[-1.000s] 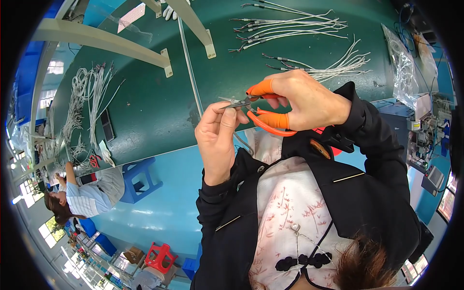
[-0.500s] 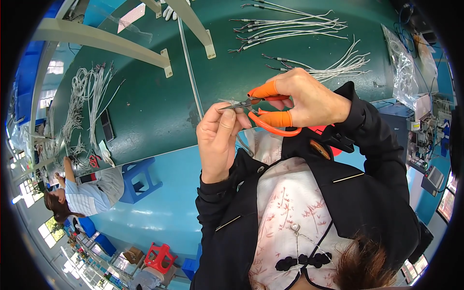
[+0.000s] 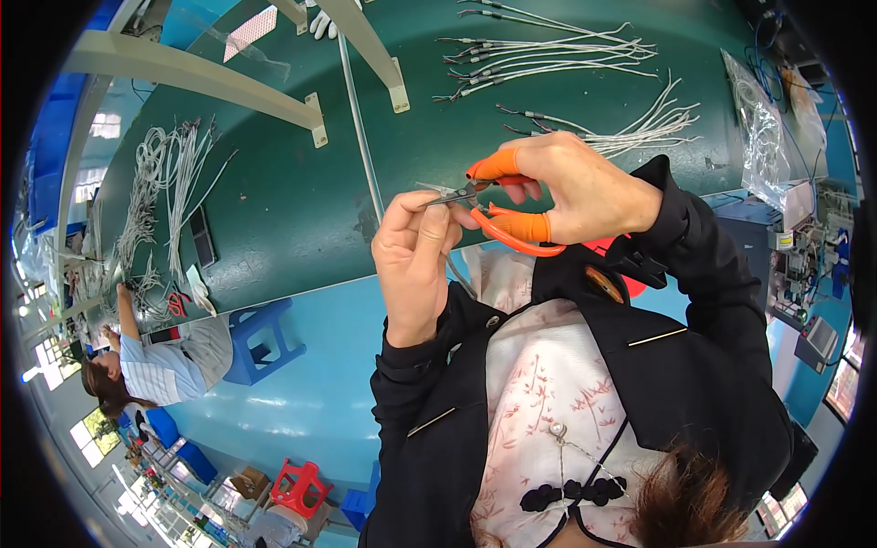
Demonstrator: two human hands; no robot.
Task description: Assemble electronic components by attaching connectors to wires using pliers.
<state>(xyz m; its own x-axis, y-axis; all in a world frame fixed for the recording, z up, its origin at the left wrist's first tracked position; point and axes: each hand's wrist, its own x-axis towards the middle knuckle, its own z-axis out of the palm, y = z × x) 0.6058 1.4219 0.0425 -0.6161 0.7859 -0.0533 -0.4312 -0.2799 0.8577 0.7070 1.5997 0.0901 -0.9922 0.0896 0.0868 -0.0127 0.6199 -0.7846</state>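
My right hand [image 3: 585,187], with orange covers on thumb and finger, grips a pair of scissors [image 3: 521,239] by its orange handles. The handles are spread and the metal blades point left, to the fingertips of my left hand [image 3: 413,260]. Thumb and fingers of my left hand are pinched together at the blades. A grey cable [image 3: 459,275] comes out below that hand; its end is hidden among the fingers and blades. Beyond my right hand, a bunch of white cables [image 3: 644,132] lies on the green table [image 3: 292,205].
More white cables [image 3: 557,55] lie in a row at the far side. A clear plastic bag [image 3: 763,128] is at the right. Beige frame legs [image 3: 370,55] stand on the table. At left are cable bundles [image 3: 151,201], red-handled scissors [image 3: 177,303] and a seated co-worker [image 3: 169,370].
Both hands stay almost in place. The scissors and the fingers of my right hand have shifted slightly; the cables on the table look the same.
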